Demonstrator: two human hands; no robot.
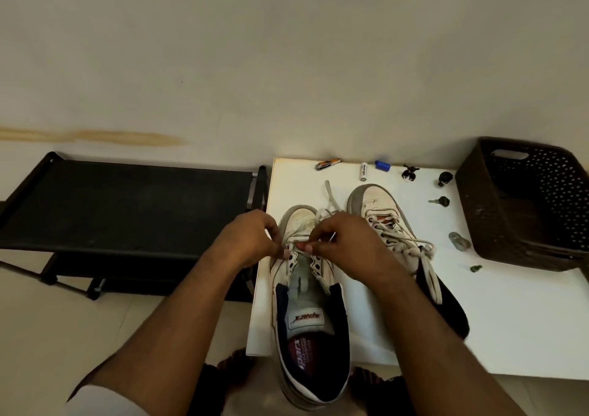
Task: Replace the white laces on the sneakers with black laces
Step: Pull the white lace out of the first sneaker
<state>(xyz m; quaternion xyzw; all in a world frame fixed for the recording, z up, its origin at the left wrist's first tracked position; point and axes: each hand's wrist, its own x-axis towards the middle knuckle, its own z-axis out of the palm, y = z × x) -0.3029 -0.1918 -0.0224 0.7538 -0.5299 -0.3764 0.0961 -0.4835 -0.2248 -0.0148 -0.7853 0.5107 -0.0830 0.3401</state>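
Two worn white sneakers stand on a white table (497, 320), toes pointing away from me. On the near left sneaker (310, 313) most eyelets are bare and its tongue shows. My left hand (255, 240) pinches that sneaker's left eyelet flap near the toe. My right hand (344, 243) pinches the white lace (330, 197) at the lowest eyelets; the lace's loose ends trail toward the toe. The right sneaker (382, 211) still carries its white laces (414, 246), tied. No black lace can be made out.
A dark woven basket (522, 205) stands at the table's right. Small items lie along the back edge: a cutter (327, 164), a battery (364, 171), a blue cap (382, 165), several dark knobs. A black folding rack (127, 205) stands left of the table.
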